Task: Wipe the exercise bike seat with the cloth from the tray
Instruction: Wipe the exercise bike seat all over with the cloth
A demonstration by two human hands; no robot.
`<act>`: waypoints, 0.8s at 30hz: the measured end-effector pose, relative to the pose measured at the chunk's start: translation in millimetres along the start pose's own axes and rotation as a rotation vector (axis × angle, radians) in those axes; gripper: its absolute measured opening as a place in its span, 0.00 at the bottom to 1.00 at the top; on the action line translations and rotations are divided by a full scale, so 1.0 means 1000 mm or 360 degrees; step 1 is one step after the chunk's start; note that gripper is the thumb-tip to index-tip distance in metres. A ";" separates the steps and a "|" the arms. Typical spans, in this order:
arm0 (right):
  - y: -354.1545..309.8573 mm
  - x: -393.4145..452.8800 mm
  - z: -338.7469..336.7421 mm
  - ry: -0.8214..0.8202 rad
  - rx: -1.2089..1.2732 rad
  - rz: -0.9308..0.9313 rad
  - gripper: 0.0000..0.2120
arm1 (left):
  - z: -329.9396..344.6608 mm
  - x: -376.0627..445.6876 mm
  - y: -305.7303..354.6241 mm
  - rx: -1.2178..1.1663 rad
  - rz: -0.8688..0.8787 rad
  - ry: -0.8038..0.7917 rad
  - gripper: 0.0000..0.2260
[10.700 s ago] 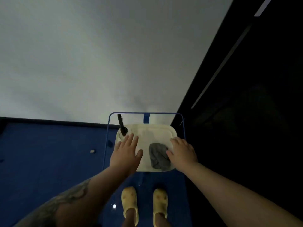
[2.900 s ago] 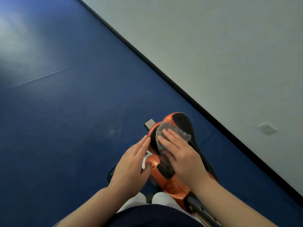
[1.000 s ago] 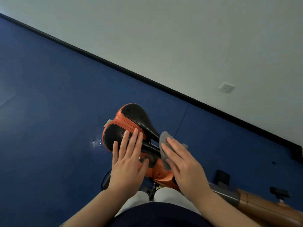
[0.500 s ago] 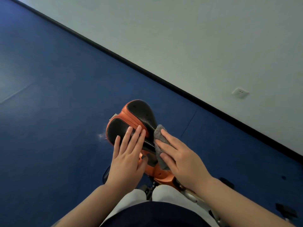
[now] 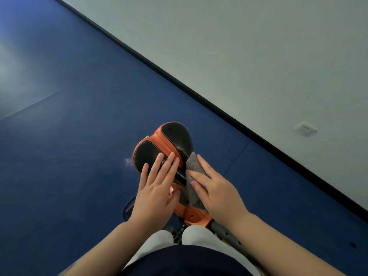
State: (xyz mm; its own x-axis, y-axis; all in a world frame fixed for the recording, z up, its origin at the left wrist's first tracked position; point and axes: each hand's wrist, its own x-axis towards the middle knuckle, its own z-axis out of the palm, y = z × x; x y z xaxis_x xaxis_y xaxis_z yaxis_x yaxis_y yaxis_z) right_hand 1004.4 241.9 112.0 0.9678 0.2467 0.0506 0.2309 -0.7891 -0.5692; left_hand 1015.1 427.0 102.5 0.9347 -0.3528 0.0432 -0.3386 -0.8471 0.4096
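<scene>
The exercise bike seat [image 5: 175, 138] is black with orange trim and two rounded pads, at the centre of the head view. My left hand [image 5: 157, 190] lies flat on the left pad and the seat's narrow part, fingers spread. My right hand [image 5: 217, 194] presses the grey cloth [image 5: 194, 166] against the right side of the seat's narrow front part, fingers flat on it. The cloth's lower end hangs down beside the orange seat mount [image 5: 191, 214]. The tray is out of view.
Blue floor [image 5: 69, 146] surrounds the bike. A white wall [image 5: 258, 56] with a black skirting board runs diagonally at the right, with a socket [image 5: 304, 128] low on it. A grey seat post [image 5: 225, 233] slopes toward the lower right. My legs are at the bottom.
The view has swung slightly. My right hand with the cloth has stayed against the seat's right side, sliding a little forward along it. My left hand stays resting on the seat.
</scene>
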 end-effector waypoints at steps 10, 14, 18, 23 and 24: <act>-0.001 -0.005 0.009 0.0138 0.0197 0.0028 0.24 | 0.013 -0.001 0.008 -0.0124 -0.0115 0.0171 0.31; -0.007 0.019 0.012 0.0190 0.0167 0.0127 0.24 | 0.015 0.000 0.012 -0.0176 -0.0148 0.0248 0.31; -0.011 0.022 0.009 0.0166 0.0150 0.0113 0.23 | 0.008 -0.002 0.015 -0.0291 -0.0176 0.0277 0.29; -0.009 0.010 0.004 0.0156 0.0199 0.0148 0.23 | -0.012 0.000 -0.001 -0.0398 -0.0066 0.0344 0.24; -0.011 0.019 0.004 0.0162 0.0202 0.0153 0.23 | -0.016 0.004 -0.006 -0.0399 -0.0070 0.0366 0.23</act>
State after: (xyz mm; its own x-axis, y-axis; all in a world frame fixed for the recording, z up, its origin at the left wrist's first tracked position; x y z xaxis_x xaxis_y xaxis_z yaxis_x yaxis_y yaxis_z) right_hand 1019.7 257.4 116.2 0.9914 0.1102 0.0700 0.1285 -0.7274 -0.6741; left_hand 1022.7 436.3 114.6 0.9573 -0.1951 0.2132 -0.2872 -0.7254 0.6256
